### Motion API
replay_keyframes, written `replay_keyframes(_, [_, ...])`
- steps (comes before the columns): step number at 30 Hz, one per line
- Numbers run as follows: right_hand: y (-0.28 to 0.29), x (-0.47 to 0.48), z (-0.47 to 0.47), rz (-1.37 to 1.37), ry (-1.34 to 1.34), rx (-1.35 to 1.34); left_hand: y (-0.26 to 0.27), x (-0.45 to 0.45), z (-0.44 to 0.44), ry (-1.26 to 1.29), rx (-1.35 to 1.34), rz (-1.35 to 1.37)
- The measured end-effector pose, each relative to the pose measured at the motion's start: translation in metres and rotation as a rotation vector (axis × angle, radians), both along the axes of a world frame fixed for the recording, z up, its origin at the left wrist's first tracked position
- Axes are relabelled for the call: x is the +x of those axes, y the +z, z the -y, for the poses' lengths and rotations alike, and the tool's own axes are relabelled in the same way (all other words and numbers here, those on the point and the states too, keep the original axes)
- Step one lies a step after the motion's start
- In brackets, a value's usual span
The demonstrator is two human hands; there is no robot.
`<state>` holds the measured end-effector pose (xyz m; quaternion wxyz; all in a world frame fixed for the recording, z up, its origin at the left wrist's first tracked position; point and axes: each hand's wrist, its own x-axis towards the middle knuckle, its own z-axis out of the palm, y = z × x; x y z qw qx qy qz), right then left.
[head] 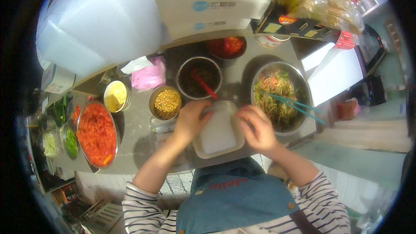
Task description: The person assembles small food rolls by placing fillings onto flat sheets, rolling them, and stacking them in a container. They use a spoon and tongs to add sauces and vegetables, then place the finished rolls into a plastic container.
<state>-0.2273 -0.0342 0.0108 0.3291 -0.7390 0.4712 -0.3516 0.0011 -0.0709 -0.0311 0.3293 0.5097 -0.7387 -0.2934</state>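
Note:
Before me on the counter, a shallow cream rectangular container (196, 146) stands close to the front edge, with a flat whitish inside. My left hand (193, 118) has its fingers curled at the container's far left rim. At the right rim, my right hand (260, 128) pinches the edge, slightly blurred. Just beyond is a dark round pot (185, 79) with a red-handled utensil (206, 86) leaning in it. To the right, a steel bowl (304, 125) holds shredded vegetables (276, 100) with green chopsticks (295, 104) resting across it.
Left of my hands stand a bowl of yellow beans or nuts (167, 104), stacked paper cups (115, 96) and an oval tray of chopped red food (97, 133). A pink tissue pack (148, 76) lies behind. White boxes (211, 13) fill a raised shelf (208, 35) across the back.

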Motion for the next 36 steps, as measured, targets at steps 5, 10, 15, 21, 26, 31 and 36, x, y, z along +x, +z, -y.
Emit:
replay_keyframes(5, [0.001, 0.014, -0.012, 0.388, 0.024, 0.455, 0.023, -0.001, -0.046, 0.235, 0.412, -0.636])
replay_keyframes(10, [-0.007, 0.061, 0.005, 0.654, 0.360, 1.017, 0.039, 0.004, -0.094, 0.235, 0.795, -1.437])
replay_keyframes(15, [-0.008, 0.112, 0.018, 0.483, 0.441, 1.049, 0.037, 0.032, -0.120, 0.412, 0.678, -1.385])
replay_keyframes(21, [-0.010, 0.163, 0.057, -0.011, 0.731, 0.679, 0.020, 0.111, -0.146, 0.846, 0.231, -0.538])
replay_keyframes(26, [-0.036, 0.176, 0.037, -0.257, 0.798, 0.279, 0.007, 0.109, -0.163, 0.719, 0.030, 0.087])
replay_keyframes(31, [-0.035, 0.170, 0.017, -0.345, 0.813, -0.007, -0.005, 0.090, -0.165, 0.489, 0.044, 0.345])
replay_keyframes(36, [0.035, 0.094, 0.037, -0.487, 0.071, -0.352, 0.000, 0.091, -0.168, 0.407, 0.112, 0.458])
